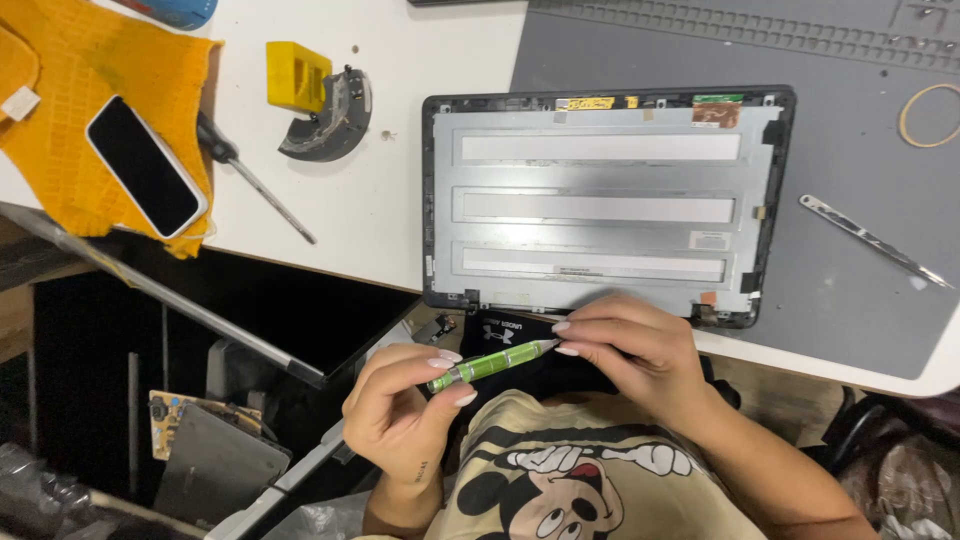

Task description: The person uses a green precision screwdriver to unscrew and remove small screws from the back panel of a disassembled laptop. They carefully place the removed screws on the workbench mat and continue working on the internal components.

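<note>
Green precision screwdriver sits pinched in my left hand, right hand fingertips clamped on its tip, likely fitting a bit; next needs lining up on the laptop lid panel.

Electronics repair workshop, as we read it: opened laptop screen panel on grey work mat, screwdriver and metal pry tool along the tabletop's edges, loose circuit board below.
</note>
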